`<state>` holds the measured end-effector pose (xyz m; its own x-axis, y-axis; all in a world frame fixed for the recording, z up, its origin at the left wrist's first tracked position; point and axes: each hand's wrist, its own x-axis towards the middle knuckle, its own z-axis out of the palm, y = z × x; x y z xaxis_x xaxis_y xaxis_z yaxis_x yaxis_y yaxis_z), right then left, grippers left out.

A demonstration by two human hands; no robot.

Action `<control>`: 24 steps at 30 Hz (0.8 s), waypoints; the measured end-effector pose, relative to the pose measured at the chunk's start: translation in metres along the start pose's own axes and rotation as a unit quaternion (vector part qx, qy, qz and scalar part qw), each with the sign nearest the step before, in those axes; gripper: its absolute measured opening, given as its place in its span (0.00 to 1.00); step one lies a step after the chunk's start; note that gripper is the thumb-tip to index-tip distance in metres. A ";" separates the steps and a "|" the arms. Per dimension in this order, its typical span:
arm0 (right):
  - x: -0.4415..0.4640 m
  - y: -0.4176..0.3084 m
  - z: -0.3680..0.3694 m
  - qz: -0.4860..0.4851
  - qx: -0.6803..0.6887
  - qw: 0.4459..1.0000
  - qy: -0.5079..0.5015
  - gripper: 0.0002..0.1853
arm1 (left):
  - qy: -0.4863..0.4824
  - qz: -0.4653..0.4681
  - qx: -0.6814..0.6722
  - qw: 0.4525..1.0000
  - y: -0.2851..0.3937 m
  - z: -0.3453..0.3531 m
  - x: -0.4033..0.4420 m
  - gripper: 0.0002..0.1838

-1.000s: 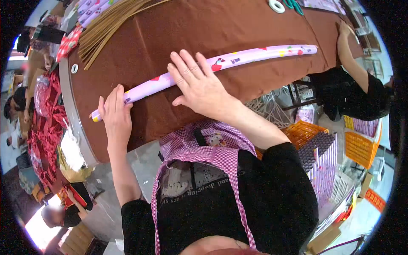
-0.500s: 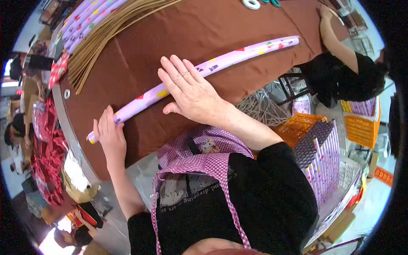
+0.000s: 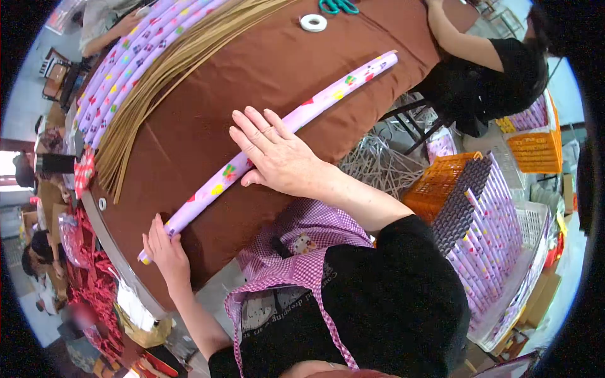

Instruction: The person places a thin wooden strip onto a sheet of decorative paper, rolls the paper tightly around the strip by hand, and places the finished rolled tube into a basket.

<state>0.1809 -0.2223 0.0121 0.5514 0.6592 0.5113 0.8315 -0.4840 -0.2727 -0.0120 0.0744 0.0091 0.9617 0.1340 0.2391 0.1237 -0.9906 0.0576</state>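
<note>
A long, thin tube (image 3: 211, 189) of lilac printed paper lies diagonally across the brown-covered table. My right hand (image 3: 277, 154) rests flat over its middle, fingers stretched out and thumb apart, hiding a stretch of it. Close to the tube's lower left end, my left hand (image 3: 169, 252) lies over the paper with its fingers extended and thumb to the side. The far end of the tube reaches toward the upper right. Both hands touch it from above, neither wrapped round it.
Thin brown strips (image 3: 161, 79) and a row of similar lilac tubes (image 3: 129, 69) lie at the upper left. White tape (image 3: 313, 23) and green scissors (image 3: 338, 5) sit at the back. A co-worker's arm (image 3: 463, 44) is at right, near orange baskets (image 3: 435, 183) and bundled tubes (image 3: 488, 246).
My view has shifted, so the table contents appear turned and moved left. Different printed motifs now face up on the tube: it has rolled under my hands. Both hands remain on it.
</note>
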 end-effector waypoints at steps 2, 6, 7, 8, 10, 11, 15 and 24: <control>-0.007 0.009 0.001 0.013 -0.017 1.000 -0.009 0.47 | -0.019 -0.009 -0.002 1.000 0.002 -0.003 0.001 0.30; -0.008 0.012 0.001 -0.001 -0.038 0.999 -0.039 0.42 | -0.005 0.005 -0.002 1.000 0.003 -0.009 -0.001 0.34; -0.008 0.013 0.002 -0.009 -0.054 0.998 -0.042 0.41 | 0.007 0.017 -0.001 1.000 0.002 -0.008 -0.002 0.34; -0.008 0.013 0.002 -0.018 -0.071 0.996 -0.046 0.40 | 0.008 0.019 0.000 1.000 0.001 -0.009 -0.003 0.34; -0.008 0.015 0.006 -0.020 -0.084 0.996 -0.036 0.39 | 0.011 -0.026 -0.005 1.000 -0.001 -0.012 -0.006 0.31; -0.008 0.017 0.006 -0.021 -0.058 0.997 -0.036 0.39 | 0.012 -0.025 -0.004 1.000 -0.006 -0.012 -0.009 0.31; -0.011 0.029 -0.002 -0.014 0.005 1.000 -0.004 0.42 | 0.006 -0.023 0.011 1.000 -0.027 -0.007 -0.015 0.26; -0.063 0.143 -0.064 0.205 -0.162 0.965 0.023 0.41 | 0.003 -0.013 0.034 0.999 -0.028 -0.010 -0.018 0.29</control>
<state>0.2603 -0.3696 -0.0071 0.8202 0.3510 0.4517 0.4744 -0.8587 -0.1941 -0.0350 0.1002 0.0132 0.9563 0.1594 0.2450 0.1651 -0.9863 -0.0030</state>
